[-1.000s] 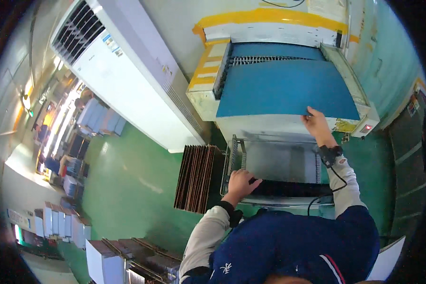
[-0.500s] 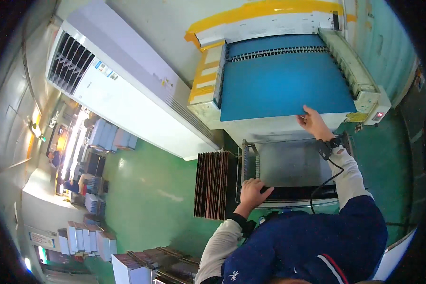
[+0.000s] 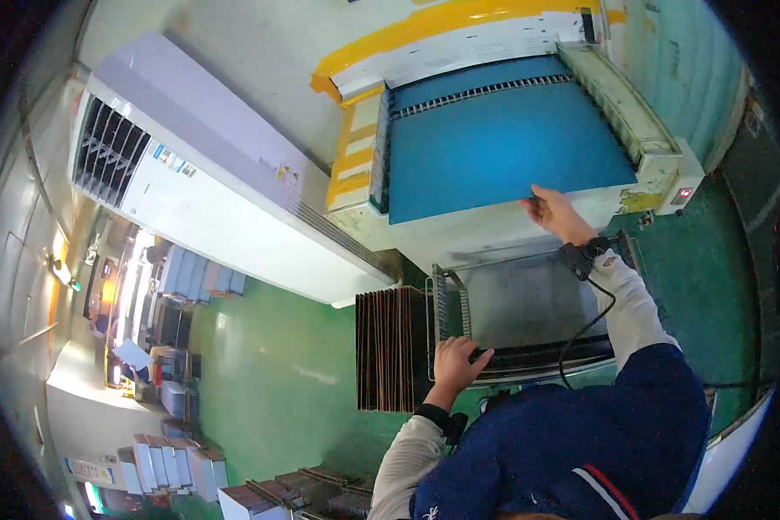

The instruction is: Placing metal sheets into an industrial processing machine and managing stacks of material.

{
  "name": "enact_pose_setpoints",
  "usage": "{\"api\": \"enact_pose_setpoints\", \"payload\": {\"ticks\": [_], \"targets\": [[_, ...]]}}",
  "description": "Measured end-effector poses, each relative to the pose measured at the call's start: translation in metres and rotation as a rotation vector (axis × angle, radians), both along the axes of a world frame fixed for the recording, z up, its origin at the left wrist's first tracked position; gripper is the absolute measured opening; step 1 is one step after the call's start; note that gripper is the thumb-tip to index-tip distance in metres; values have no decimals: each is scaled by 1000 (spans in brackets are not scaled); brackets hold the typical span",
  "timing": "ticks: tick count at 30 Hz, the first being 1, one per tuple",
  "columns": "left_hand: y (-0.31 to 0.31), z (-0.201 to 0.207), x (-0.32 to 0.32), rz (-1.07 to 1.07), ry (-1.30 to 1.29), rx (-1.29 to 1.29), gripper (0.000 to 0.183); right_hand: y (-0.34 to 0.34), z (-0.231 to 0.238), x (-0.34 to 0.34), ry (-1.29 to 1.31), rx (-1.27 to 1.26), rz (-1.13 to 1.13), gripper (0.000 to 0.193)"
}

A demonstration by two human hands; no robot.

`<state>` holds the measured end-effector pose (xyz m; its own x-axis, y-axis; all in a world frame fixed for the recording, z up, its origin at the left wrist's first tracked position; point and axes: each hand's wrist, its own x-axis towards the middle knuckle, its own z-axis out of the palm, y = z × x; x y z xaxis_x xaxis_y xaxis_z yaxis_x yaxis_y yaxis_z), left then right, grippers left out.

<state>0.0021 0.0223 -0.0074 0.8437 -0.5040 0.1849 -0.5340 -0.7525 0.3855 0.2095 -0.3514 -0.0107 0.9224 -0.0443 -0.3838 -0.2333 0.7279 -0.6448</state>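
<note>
A wide blue panel [image 3: 503, 143] lies on the roller conveyor machine, its front edge jutting out toward me. At that edge, right of its middle, my right hand [image 3: 556, 214] pinches the panel between thumb and fingers; the fingertips underneath are partly hidden. Below the machine stands a slotted metal rack [image 3: 446, 303] with a grey panel [image 3: 529, 299] lying in it. My left hand [image 3: 459, 368] is curled round the dark bar at the rack's near left corner, thumb pointing right. A black cable runs from a device on my right wrist.
Beside the rack on the left, several dark, copper-edged panels [image 3: 388, 351] stand upright in a row. A tall white air conditioner [image 3: 225, 195] rises left of the machine [image 3: 659, 113]. More stacked panels [image 3: 273, 498] sit at the lower left. Farther off are stacks and a person [image 3: 139, 368].
The whole view has shifted and turned slightly. My right fingers have come closer together at the blue panel's front edge. My left hand stays at the rack's corner.
</note>
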Motion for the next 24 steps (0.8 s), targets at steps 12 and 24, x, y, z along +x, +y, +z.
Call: {"api": "enact_pose_setpoints", "payload": {"ticks": [12, 24], "targets": [[4, 0, 0, 6, 67, 11, 43, 6, 17, -12, -62, -189, 154, 34], [12, -1, -6, 23, 66, -23, 42, 57, 5, -159, -126, -1194, 1260, 30]]}}
